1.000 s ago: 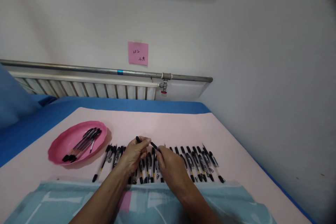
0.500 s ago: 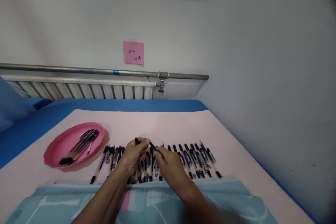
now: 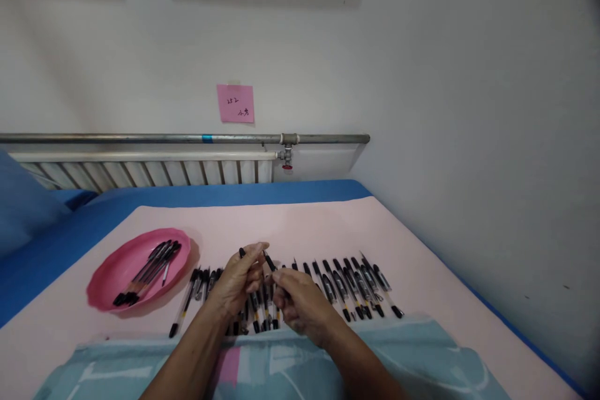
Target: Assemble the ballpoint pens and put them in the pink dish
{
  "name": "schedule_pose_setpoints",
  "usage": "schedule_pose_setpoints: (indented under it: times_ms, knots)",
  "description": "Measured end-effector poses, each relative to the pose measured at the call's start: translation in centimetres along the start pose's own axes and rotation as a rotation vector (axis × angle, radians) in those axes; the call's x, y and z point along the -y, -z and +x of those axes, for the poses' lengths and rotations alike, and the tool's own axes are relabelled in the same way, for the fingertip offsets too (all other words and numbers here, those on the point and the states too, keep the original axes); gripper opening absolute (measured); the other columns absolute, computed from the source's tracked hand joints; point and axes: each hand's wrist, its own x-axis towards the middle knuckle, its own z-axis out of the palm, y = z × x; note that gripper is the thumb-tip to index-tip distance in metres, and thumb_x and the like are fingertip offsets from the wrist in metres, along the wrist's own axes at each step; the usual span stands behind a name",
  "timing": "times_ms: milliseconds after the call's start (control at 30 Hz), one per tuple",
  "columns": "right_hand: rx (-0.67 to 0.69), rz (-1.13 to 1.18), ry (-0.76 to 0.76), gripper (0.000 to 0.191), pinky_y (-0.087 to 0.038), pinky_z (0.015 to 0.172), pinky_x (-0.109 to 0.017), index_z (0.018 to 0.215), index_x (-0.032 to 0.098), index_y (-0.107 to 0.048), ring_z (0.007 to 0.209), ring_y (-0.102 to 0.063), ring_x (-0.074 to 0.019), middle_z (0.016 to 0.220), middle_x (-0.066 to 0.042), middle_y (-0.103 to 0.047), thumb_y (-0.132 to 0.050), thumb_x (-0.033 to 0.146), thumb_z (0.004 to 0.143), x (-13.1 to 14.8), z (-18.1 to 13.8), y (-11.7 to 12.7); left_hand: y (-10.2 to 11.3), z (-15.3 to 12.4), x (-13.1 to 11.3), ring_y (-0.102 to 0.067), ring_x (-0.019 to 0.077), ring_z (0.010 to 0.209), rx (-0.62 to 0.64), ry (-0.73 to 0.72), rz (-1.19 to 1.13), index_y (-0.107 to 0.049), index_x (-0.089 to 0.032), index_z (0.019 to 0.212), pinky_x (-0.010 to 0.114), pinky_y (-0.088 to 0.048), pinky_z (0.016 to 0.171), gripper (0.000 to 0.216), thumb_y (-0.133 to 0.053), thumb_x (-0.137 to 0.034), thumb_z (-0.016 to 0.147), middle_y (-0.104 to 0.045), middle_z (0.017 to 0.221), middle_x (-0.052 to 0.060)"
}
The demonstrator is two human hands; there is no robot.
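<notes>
My left hand (image 3: pixel 240 276) is closed, with the dark rounded end of a pen cap (image 3: pixel 242 252) sticking out at its upper left; the rest of that piece is hidden by the fingers. Closed too, my right hand (image 3: pixel 302 301) pinches a black pen (image 3: pixel 269 260) whose narrow tip points up and left toward the left fingertips. A small gap separates that tip from the left hand. Beneath and around both hands lie pens and pen parts in rows, with clear barrels, black caps and yellowish refills. Pens (image 3: pixel 356 287) spread to the right, and another pen (image 3: pixel 184 303) marks the left end.
A pink oval dish (image 3: pixel 100 269) at the left holds several black pens (image 3: pixel 152 270). The pale pink table cover (image 3: pixel 300 225) has a blue border. Light blue patterned cloth (image 3: pixel 117 372) lies along the near edge. Behind are a radiator (image 3: pixel 187 172) and a metal pipe (image 3: pixel 154 138).
My right hand has drawn slightly down and away from the left, opening a gap between the pen tip and the left fingers. The view has tilted up a little.
</notes>
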Motion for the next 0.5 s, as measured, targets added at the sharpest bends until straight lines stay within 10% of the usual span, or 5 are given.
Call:
schedule_pose_setpoints:
  times_ms: [167,500]
  knots:
    - [-0.051,-0.155,0.058,0.020,-0.014,0.031,-0.014,0.081,0.019,-0.050,0.029,-0.026,-0.0014,0.050,0.008,-0.044,-0.043,0.038,0.081,-0.37,0.42,-0.05,-0.07,0.15,0.34,-0.022,-0.0002,0.036,-0.061,-0.014,0.065,-0.044,-0.016,0.065,0.014,-0.010,0.033,0.036,-0.071,-0.039,0.060,-0.033,0.049,-0.010]
    - [-0.108,-0.429,0.257,0.024,-0.025,0.037,-0.016,0.061,0.018,-0.045,0.036,-0.034,-0.0042,0.047,0.006,-0.043,-0.040,0.030,0.081,-0.92,0.74,0.01,-0.11,0.23,0.43,-0.020,0.0003,0.036,-0.136,-0.042,0.061,-0.042,-0.017,0.065,0.013,-0.013,0.032,0.037,-0.070,-0.040,0.060,-0.030,0.047,-0.011]
